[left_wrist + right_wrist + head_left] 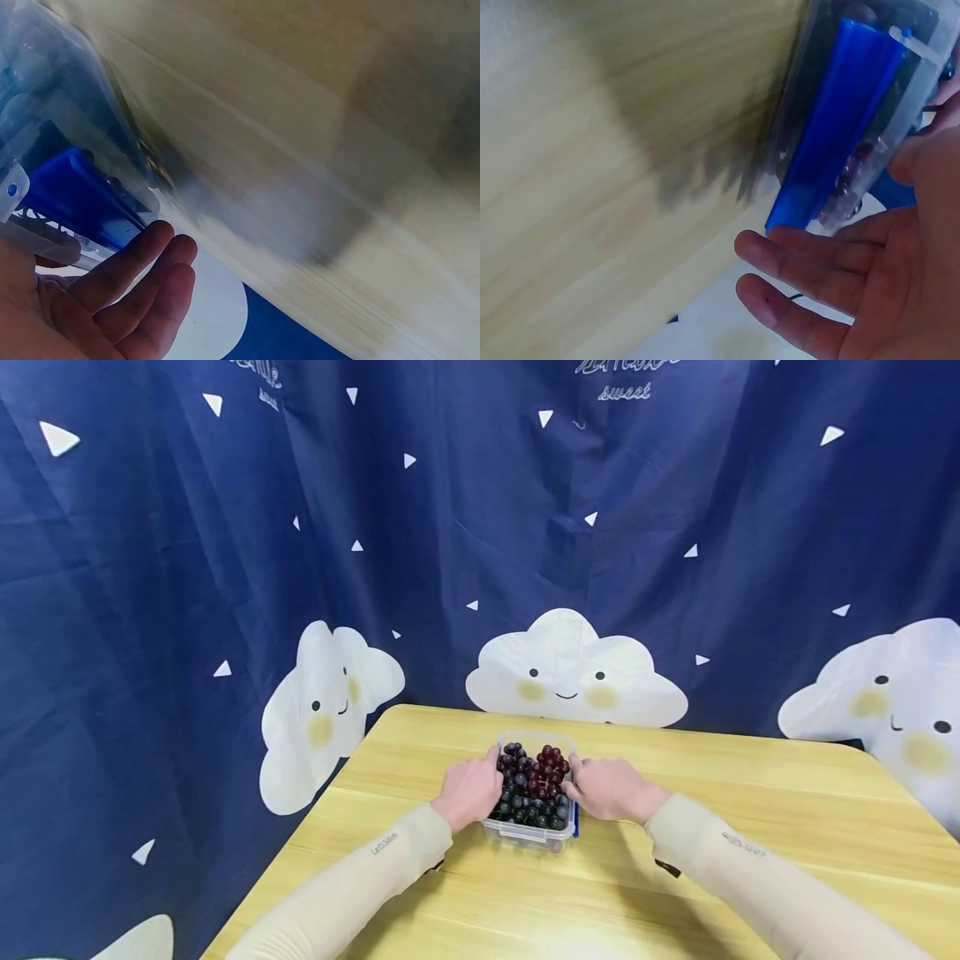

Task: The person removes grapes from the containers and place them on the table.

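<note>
A clear plastic container (525, 833) full of grapes stands on the table, its top uncovered. Dark grapes (528, 812) fill the front and left, while a bunch of red grapes (549, 770) lies at the back right. My left hand (471, 789) holds the container's left side at the rim. On the opposite side, my right hand (611, 787) grips the rim, its thumb at the inner edge. In both wrist views the other fingers reach loosely along the outside, close to a blue side latch (79, 199) on the left and another blue latch (832, 127) on the right.
The light wooden table (735, 827) extends around the container. A dark blue curtain (450, 527) with white triangles hangs behind and to the left, with a smiling cloud print (573, 668) just past the table's far edge.
</note>
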Demonstrator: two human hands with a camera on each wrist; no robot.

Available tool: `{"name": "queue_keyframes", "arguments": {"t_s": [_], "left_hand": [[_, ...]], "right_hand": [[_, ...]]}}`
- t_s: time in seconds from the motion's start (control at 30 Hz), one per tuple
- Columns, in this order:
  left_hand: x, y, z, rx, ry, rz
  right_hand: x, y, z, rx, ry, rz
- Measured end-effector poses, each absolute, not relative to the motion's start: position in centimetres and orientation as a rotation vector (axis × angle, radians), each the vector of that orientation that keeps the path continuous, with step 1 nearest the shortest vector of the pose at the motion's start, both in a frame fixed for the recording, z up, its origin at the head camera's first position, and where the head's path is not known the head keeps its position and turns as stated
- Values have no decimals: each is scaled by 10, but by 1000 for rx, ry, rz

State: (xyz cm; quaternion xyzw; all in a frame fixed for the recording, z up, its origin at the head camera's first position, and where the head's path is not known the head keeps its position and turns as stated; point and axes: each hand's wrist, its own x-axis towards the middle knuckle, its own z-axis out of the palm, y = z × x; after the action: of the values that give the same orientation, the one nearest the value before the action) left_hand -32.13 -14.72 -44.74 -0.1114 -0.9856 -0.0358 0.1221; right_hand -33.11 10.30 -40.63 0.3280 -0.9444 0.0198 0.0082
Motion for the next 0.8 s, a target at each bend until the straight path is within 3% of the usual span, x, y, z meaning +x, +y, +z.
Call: {"name": "queue_keyframes", "arguments": {"t_s": [0.57,0.8], "left_hand": [[-322,-147,-447,-308,-2909,-208],[-325,-147,-449,-284,-2908,-256]], "right_hand": [[-337,85,-371,1151,-2843,-112],[-338,69,-361,1357,-2915,-69]]}}
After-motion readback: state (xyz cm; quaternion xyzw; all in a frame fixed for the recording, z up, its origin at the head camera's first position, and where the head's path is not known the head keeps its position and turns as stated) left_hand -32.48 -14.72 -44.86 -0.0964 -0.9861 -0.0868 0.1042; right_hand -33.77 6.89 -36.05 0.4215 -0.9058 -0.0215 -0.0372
